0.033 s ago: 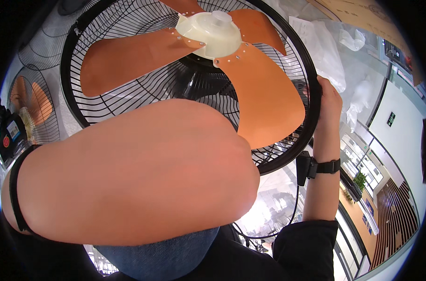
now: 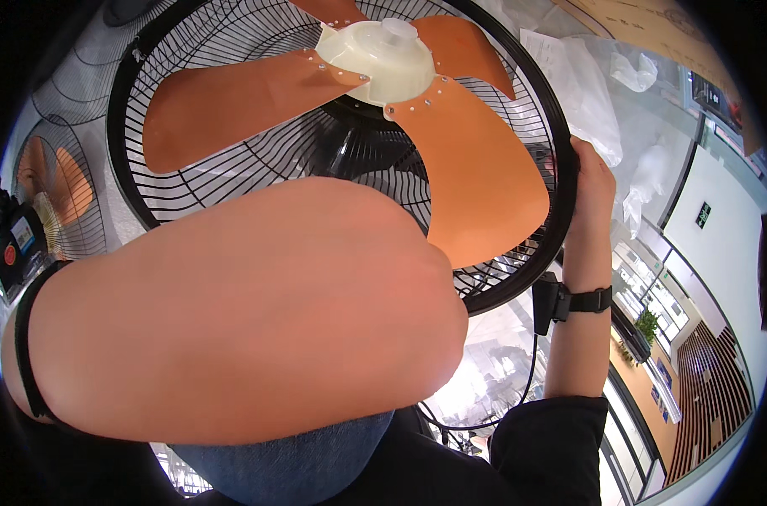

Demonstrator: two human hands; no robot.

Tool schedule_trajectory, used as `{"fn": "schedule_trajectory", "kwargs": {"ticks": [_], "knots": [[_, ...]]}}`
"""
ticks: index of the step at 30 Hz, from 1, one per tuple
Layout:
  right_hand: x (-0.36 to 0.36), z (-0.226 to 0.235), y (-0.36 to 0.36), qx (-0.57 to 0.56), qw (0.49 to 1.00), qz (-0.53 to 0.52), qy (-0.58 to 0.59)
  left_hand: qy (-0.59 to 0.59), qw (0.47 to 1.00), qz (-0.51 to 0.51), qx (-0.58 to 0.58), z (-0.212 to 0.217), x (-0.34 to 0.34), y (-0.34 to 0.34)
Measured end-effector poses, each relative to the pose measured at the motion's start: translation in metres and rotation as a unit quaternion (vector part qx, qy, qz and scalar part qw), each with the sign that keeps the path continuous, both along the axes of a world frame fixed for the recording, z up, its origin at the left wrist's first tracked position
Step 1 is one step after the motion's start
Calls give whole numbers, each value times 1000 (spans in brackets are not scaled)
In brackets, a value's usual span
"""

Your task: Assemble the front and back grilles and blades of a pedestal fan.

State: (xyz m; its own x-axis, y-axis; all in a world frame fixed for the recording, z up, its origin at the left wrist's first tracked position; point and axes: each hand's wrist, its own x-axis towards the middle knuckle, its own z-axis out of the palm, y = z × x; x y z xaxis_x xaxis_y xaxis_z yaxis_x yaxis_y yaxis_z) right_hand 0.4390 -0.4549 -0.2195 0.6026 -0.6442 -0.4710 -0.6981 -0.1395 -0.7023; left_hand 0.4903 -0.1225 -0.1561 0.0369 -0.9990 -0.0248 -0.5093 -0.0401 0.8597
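Big fan [image 2: 341, 126] fills the upper half of the view, face toward the camera, front grille off. Black wire guard [image 2: 232, 34] w/ a thick round rim runs from top left, down past 200,250, and round to the right edge. 3 orange blades [image 2: 476, 169] sit on a cream hub [image 2: 383, 59]; the lower-right blade tip comes just inside the rim, little gap there.

Right hand [image 2: 587, 181] is on the rim's right edge, grip closed round the black ring, fingers wrapped behind it, thumb side toward the camera. Black wrist strap [image 2: 581, 301] w/ a small black box sits below the hand; dark sleeve at the elbow.

Left arm [image 2: 232, 312] crosses the whole middle, very close to the lens, hiding the rim's lower left arc. Left hand is out of sight behind the arm, so its grip can't be told.

Room: right of the rim is open, w/ clear plastic bags [image 2: 586, 93] near the upper right edge. A 2nd fan guard w/ orange blade [image 2: 59, 190] stands at far left, near the 1st rim but apart. Blue denim [image 2: 291, 464] at the bottom, under the arm.
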Motion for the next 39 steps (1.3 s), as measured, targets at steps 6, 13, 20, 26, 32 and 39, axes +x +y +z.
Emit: {"fn": "schedule_trajectory", "kwargs": {"ticks": [6,13,20,26,32,39], "knots": [[-3,-6,-3,22,999,-7,24,-57,998,12,-18,10,6,-2],[-4,-10,-3,40,999,-13,8,47,999,8,0,1,7,-6],[3,-10,1,34,999,-11,23,-54,998,-36,21,3,2,-6],[29,-10,-7,26,994,66,80,-33,999,11,-33,-6,-2,4],[72,-26,-30,-42,923,261,278,98,995,2,-26,-9,6,1],[108,-49,-45,-104,827,414,365,47,993,35,-99,-18,-3,11]]}}
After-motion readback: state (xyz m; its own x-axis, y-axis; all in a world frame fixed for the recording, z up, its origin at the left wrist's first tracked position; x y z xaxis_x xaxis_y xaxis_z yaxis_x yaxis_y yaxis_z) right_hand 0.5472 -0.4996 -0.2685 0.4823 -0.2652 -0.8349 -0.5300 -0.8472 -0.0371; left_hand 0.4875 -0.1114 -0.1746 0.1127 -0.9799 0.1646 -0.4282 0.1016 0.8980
